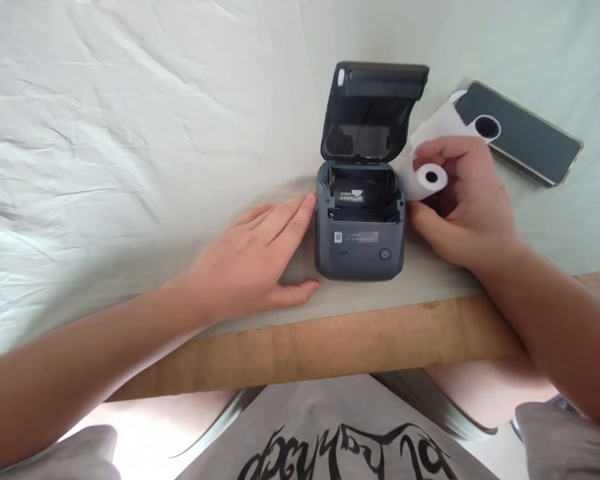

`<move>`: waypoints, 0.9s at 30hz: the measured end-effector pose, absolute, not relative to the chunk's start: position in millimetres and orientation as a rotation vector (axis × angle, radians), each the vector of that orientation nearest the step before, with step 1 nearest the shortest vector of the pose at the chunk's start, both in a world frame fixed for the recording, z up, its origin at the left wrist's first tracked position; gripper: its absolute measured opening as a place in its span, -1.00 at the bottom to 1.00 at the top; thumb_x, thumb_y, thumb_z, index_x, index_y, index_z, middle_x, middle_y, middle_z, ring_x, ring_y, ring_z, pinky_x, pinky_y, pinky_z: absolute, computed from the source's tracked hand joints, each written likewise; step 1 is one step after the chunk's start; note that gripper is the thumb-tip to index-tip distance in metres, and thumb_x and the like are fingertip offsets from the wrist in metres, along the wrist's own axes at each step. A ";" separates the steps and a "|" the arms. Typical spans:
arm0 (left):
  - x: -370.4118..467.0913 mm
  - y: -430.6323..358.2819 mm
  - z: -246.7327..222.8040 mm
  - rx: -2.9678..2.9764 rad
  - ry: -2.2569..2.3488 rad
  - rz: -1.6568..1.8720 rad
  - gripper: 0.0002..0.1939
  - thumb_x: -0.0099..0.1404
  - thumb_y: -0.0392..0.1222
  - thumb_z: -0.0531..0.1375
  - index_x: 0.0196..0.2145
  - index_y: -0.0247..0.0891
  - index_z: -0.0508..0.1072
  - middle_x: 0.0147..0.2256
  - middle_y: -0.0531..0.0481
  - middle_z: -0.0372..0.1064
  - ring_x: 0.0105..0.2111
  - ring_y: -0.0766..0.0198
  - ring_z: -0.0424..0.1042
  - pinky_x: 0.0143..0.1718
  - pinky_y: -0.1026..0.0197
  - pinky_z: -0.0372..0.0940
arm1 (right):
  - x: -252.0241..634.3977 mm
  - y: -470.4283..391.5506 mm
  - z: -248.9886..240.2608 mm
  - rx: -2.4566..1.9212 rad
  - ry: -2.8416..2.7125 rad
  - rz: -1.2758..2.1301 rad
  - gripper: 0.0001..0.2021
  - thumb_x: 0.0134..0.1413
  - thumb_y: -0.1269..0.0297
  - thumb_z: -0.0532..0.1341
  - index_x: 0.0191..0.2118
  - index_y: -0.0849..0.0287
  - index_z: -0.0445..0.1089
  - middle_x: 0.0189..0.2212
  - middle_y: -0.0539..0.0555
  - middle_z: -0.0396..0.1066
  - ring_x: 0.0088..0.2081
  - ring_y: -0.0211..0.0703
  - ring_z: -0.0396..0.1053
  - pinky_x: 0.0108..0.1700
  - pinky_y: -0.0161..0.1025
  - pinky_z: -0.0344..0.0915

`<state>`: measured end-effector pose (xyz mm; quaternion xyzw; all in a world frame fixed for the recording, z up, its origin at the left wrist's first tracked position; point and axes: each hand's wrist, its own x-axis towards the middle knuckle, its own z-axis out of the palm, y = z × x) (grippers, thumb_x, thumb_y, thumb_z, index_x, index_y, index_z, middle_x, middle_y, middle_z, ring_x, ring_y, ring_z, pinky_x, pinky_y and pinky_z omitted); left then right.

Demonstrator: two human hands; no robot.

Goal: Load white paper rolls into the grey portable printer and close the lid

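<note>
A small dark blue label printer (361, 250) sits near the table's front edge, its black lid (375, 110) swung up and back. The paper bay inside shows a printed sticker and no roll. My left hand (260, 257) lies along the printer's left side, fingers stretched out, with the fingertips against the casing. On the other side my right hand (473, 200) is curled around a small white paper roll (433, 179), thumb below and fingers above, close to the printer's right wall. Part of the roll is hidden by the fingers.
Behind my right hand lies a larger white paper roll (443, 123) with a dark core. A dark smartphone (523, 133) rests at the right, partly beside that roll. Pale wrinkled cloth (130, 133) covers the table, and a bare wooden edge (330, 343) runs along the front.
</note>
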<state>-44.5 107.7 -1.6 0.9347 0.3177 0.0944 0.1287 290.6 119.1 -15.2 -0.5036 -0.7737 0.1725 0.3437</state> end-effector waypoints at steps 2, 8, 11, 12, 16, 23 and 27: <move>-44.4 107.3 -1.4 2.746 0.921 0.250 -0.07 0.59 0.07 0.18 0.64 -0.50 -0.08 0.55 -0.50 0.25 0.54 -0.21 0.35 0.55 -0.15 0.27 | 290.4 117.6 -13.8 -1.279 -2.051 0.437 -0.44 0.00 0.50 0.22 0.15 -0.05 0.35 -0.05 0.05 0.58 -0.30 -0.18 0.43 -0.26 -0.14 0.41; -45.5 107.6 -3.8 2.843 0.834 0.426 -0.10 0.60 0.05 0.18 0.59 -0.63 -0.01 0.42 -0.59 0.42 0.40 -0.21 0.52 0.45 -0.15 0.41 | 287.9 117.7 -6.3 -1.205 -2.107 0.343 -0.70 0.18 0.37 0.28 0.02 -0.03 0.43 -0.07 0.07 0.55 -0.05 -0.01 0.54 -0.08 -0.03 0.52; -45.3 107.1 -3.8 2.878 0.823 0.469 -0.18 0.63 0.05 0.16 0.51 -0.74 0.13 0.37 -0.62 0.46 0.36 -0.20 0.55 0.44 -0.11 0.42 | 289.3 117.8 -3.6 -1.223 -2.118 0.340 -0.70 0.26 0.37 0.28 0.07 -0.05 0.40 -0.11 0.02 0.54 -0.15 -0.11 0.52 -0.19 -0.12 0.46; -45.2 106.8 -3.5 2.883 0.824 0.472 -0.20 0.63 0.04 0.14 0.50 -0.75 0.15 0.36 -0.62 0.46 0.36 -0.19 0.55 0.45 -0.10 0.42 | 290.0 117.5 -2.7 -1.222 -2.121 0.350 -0.67 0.26 0.38 0.27 0.10 -0.05 0.39 -0.11 0.01 0.54 -0.18 -0.13 0.52 -0.23 -0.14 0.44; -44.5 106.2 -2.8 2.871 0.850 0.456 -0.23 0.65 0.04 0.11 0.50 -0.70 0.16 0.38 -0.56 0.46 0.39 -0.14 0.53 0.48 -0.06 0.37 | 291.5 116.8 -0.3 -1.199 -2.141 0.379 -0.58 0.17 0.48 0.19 0.11 -0.04 0.37 -0.14 -0.01 0.53 -0.24 -0.20 0.51 -0.28 -0.19 0.40; -43.4 106.3 -3.2 2.871 0.858 0.439 -0.21 0.66 0.07 0.11 0.52 -0.68 0.14 0.40 -0.55 0.44 0.41 -0.13 0.51 0.48 -0.06 0.36 | 292.2 118.9 -2.6 -1.207 -2.121 0.274 -0.78 0.26 0.37 0.32 -0.01 0.00 0.43 -0.21 -0.01 0.45 -0.23 -0.22 0.47 -0.30 -0.25 0.34; -42.3 106.0 -2.0 2.889 0.868 0.448 -0.20 0.65 0.07 0.12 0.50 -0.73 0.15 0.38 -0.59 0.46 0.38 -0.17 0.53 0.45 -0.09 0.39 | 293.9 116.8 -6.8 -1.234 -2.081 0.315 -0.66 0.21 0.42 0.27 0.08 0.01 0.39 -0.27 -0.06 0.45 -0.40 -0.29 0.31 -0.44 -0.28 0.20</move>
